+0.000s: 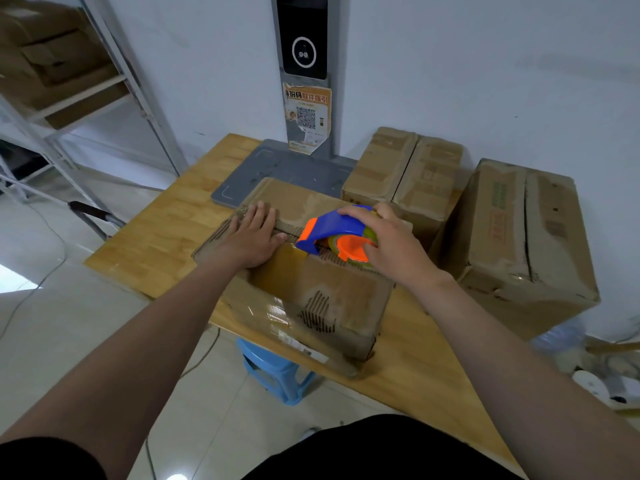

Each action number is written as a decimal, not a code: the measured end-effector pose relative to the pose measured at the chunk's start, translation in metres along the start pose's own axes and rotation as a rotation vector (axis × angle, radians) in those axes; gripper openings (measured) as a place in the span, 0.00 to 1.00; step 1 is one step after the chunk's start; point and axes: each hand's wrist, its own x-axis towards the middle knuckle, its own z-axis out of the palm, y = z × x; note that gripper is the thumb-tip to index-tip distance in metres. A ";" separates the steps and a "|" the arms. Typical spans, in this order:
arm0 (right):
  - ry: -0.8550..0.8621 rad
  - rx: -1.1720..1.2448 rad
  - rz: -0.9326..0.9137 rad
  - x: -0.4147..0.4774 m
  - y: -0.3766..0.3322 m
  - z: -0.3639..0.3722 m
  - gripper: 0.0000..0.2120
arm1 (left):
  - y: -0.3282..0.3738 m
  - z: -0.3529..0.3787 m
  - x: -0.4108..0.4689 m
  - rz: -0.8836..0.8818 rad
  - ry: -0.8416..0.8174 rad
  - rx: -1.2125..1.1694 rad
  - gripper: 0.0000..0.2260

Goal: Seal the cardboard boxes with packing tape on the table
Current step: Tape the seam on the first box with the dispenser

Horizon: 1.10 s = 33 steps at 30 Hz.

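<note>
Forearms reach over near box (311, 299) on worktop (166, 230). Left hand (254, 237) presses its left flap, fingers straight. Tape dispenser (332, 233) on its seam, right hand (388, 244) fingers curled round it. Seam judged part-taped; second box (405, 181), third box (519, 230) to its right probably pending.

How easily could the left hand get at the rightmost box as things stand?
Probably not easily. The left hand lies flat on the near box, and the right hand with the tape dispenser sits between it and the rightmost box, so it must cross over.
</note>
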 end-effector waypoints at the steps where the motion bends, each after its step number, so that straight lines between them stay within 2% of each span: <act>1: -0.008 -0.002 0.012 0.000 0.000 -0.002 0.35 | -0.001 0.000 0.001 0.002 -0.006 -0.001 0.32; 8: 0.012 -0.041 0.091 -0.005 -0.001 -0.004 0.40 | -0.006 0.003 0.005 0.027 -0.004 -0.021 0.32; 15: 0.076 -0.049 0.106 -0.023 0.021 -0.034 0.37 | -0.006 0.000 0.002 0.037 -0.022 -0.016 0.32; 22: 0.079 -0.044 0.133 -0.048 0.033 -0.037 0.42 | -0.006 -0.001 -0.002 0.043 -0.011 -0.037 0.33; 29: 0.053 -0.143 0.143 -0.046 0.028 -0.030 0.34 | -0.002 -0.003 -0.004 0.029 0.010 -0.033 0.30; 33: 0.036 -0.153 0.162 -0.046 0.027 -0.033 0.35 | 0.010 -0.010 -0.015 0.103 -0.036 -0.107 0.25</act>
